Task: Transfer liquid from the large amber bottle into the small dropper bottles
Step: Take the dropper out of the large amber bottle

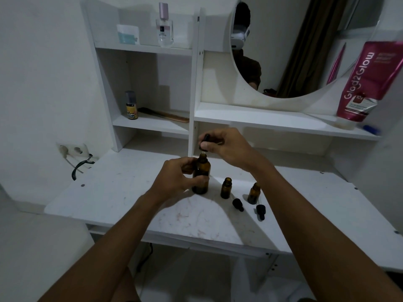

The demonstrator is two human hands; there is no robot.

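The large amber bottle (201,174) stands upright on the white table (113,192), uncapped. My left hand (175,178) grips its body from the left. Just above its neck, my right hand (224,144) pinches a black dropper cap (205,141) whose glass tip points down into the bottle's mouth. Two small amber dropper bottles stand open to the right, one (226,188) nearer the big bottle and one (254,193) partly behind my right forearm. Two black dropper caps (237,204) (260,211) lie on the table in front of them.
White shelves rise behind the table: a small yellow-labelled bottle (131,105) and a comb (165,115) on the lower left shelf, a perfume bottle (165,27) higher up. A round mirror (301,46) and a pink tube (366,83) are at the right. A wall socket with a cable (74,150) sits at the left.
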